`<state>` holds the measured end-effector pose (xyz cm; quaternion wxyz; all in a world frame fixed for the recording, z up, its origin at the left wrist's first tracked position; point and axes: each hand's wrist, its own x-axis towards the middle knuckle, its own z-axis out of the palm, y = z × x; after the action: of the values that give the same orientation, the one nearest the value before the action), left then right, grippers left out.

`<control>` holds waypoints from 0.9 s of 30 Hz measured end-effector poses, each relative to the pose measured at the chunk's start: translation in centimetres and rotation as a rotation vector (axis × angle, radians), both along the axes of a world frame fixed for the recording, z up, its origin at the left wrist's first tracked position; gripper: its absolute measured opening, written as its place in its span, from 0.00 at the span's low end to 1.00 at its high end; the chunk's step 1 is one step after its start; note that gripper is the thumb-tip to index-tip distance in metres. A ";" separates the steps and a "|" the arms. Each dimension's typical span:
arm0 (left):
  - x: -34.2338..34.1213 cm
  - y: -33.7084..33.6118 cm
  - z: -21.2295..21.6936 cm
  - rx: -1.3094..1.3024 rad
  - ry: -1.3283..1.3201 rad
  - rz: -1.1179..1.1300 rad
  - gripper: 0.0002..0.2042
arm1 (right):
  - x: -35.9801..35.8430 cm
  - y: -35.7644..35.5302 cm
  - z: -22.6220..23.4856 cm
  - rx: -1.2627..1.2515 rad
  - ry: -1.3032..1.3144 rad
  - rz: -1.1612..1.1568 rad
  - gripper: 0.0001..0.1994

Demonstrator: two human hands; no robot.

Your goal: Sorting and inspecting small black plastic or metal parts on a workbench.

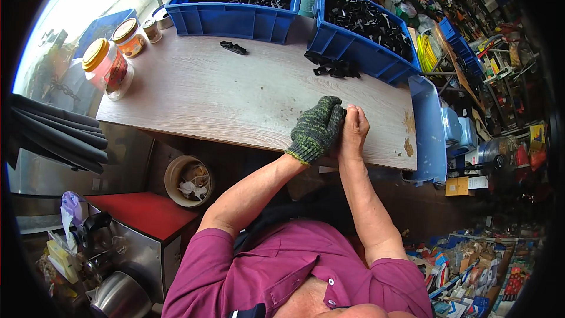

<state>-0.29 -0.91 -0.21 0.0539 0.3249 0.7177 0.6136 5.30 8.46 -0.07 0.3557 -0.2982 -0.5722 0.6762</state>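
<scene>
My left hand (318, 128) wears a dark green knitted glove and is curled shut against my bare right hand (354, 131) at the near edge of the wooden tabletop (235, 94). The two hands press together, and anything held between them is hidden. A small pile of black plastic parts (335, 68) lies on the table just beyond my hands, beside a blue bin (353, 47) full of similar black parts. One loose black part (233, 47) lies farther left, in front of a second blue bin (232, 20).
Two jars with yellow lids (109, 68) stand at the table's left end, with small cans behind. An empty blue tray (428, 129) hangs at the right edge. Below left are a round bowl (187, 179), a red-topped metal cabinet (147, 215) and a kettle (120, 297). Cluttered shelves fill the right.
</scene>
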 end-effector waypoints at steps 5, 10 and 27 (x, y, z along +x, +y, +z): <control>-0.8 0.0 0.2 0.021 -0.025 -0.030 0.15 | -0.1 0.4 0.1 -0.071 -0.004 -0.019 0.12; -6.1 0.8 1.5 -0.258 0.289 0.187 0.14 | 0.3 2.0 1.9 -0.185 -0.048 -0.174 0.16; -8.1 1.9 1.1 -0.321 0.368 -0.021 0.10 | 2.0 6.6 3.8 -0.165 -0.191 -0.074 0.15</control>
<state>-8.44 0.99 0.87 -0.0205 0.4259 0.8003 0.4216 7.27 15.02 3.75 0.2983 -0.4103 -0.5346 0.6759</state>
